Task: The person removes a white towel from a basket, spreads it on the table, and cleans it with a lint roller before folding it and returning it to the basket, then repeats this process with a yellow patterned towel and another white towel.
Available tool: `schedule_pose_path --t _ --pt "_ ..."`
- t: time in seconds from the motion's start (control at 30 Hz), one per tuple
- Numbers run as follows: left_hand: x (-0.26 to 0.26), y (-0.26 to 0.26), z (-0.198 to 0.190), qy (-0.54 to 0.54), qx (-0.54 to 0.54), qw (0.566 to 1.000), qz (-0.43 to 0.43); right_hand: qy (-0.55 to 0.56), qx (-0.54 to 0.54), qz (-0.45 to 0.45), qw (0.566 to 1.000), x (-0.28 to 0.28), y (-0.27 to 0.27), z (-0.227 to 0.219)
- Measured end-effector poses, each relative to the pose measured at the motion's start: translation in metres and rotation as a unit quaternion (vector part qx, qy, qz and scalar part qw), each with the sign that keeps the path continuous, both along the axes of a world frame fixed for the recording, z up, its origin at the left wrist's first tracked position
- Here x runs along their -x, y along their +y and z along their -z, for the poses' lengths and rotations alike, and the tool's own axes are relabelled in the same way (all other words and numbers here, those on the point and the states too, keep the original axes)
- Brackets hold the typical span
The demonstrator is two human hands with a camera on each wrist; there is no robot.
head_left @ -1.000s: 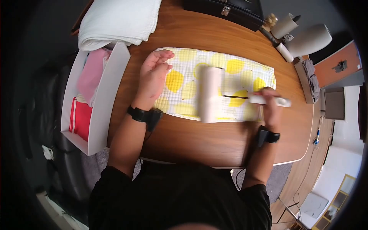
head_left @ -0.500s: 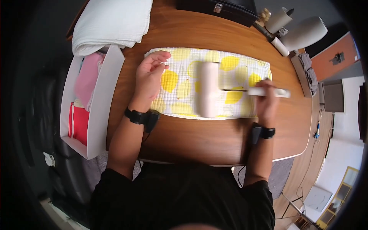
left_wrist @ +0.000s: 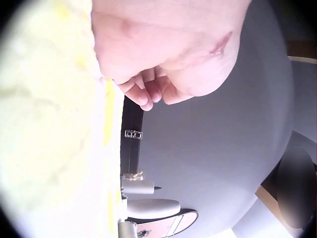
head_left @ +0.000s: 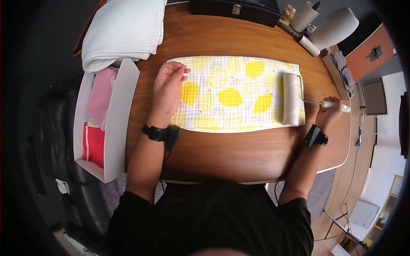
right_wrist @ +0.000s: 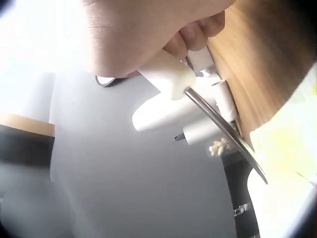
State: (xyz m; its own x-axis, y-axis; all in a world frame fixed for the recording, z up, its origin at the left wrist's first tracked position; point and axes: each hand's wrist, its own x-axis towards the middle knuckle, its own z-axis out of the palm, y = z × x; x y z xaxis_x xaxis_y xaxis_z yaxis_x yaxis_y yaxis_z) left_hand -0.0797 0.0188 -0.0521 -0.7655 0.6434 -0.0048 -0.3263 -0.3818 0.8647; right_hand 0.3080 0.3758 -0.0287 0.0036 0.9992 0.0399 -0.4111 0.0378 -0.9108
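Observation:
A folded cloth with yellow lemon prints [head_left: 230,96] lies flat on the wooden table. My right hand [head_left: 329,114] grips the white handle [head_left: 337,106] of a lint roller, off the cloth's right side. The roller's white cylinder [head_left: 291,100] lies on the cloth's right end, joined to the handle by a bent metal rod [right_wrist: 223,129]. At the left end of the cloth rests my left hand [head_left: 167,91], its fingers loosely bent with nothing in them. In the left wrist view, the edge of that hand [left_wrist: 163,44] lies against the cloth.
To the left stands a white box [head_left: 116,123] with pink and red folded cloths. Behind it is a folded white cloth [head_left: 121,34]. A black case [head_left: 235,10] sits at the back; a white vase [head_left: 335,30] and a small box of grey cloth [head_left: 339,72] stand back right.
The right hand has drawn the lint roller rightward, from the middle of the cloth to its right end. My left hand stays at the left end.

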Motion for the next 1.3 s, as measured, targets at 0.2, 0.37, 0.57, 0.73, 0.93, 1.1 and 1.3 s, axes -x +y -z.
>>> schedule_pose_path --t 0.2,0.37,0.57,0.73,0.93,1.1,1.3 --pt "0.003 -0.005 0.000 -0.016 -0.047 0.998 0.026 -0.052 -0.023 -0.052 0.997 0.047 -0.048 -0.017" --pt "0.002 -0.007 -0.003 -0.015 -0.055 0.998 0.029 -0.221 -0.111 -0.292 0.924 0.097 -0.129 -0.027" --pt "0.002 -0.007 -0.003 0.001 -0.036 0.999 0.031 -0.187 -0.099 -0.233 0.949 0.084 -0.112 -0.021" --pt "0.002 -0.005 -0.002 -0.005 -0.041 0.998 0.039 -0.065 -0.101 -0.017 0.993 0.017 -0.019 -0.008" --pt "0.003 -0.005 -0.001 0.012 -0.048 0.998 0.041 -0.024 -0.035 0.072 0.997 -0.025 0.008 -0.008" --pt "0.000 -0.005 -0.002 0.007 -0.042 0.998 0.038 -0.150 -0.084 -0.089 0.981 0.044 -0.051 -0.016" --pt "-0.002 -0.006 -0.003 0.021 -0.002 1.000 0.009 -0.229 -0.005 -0.378 0.897 0.114 -0.138 -0.037"
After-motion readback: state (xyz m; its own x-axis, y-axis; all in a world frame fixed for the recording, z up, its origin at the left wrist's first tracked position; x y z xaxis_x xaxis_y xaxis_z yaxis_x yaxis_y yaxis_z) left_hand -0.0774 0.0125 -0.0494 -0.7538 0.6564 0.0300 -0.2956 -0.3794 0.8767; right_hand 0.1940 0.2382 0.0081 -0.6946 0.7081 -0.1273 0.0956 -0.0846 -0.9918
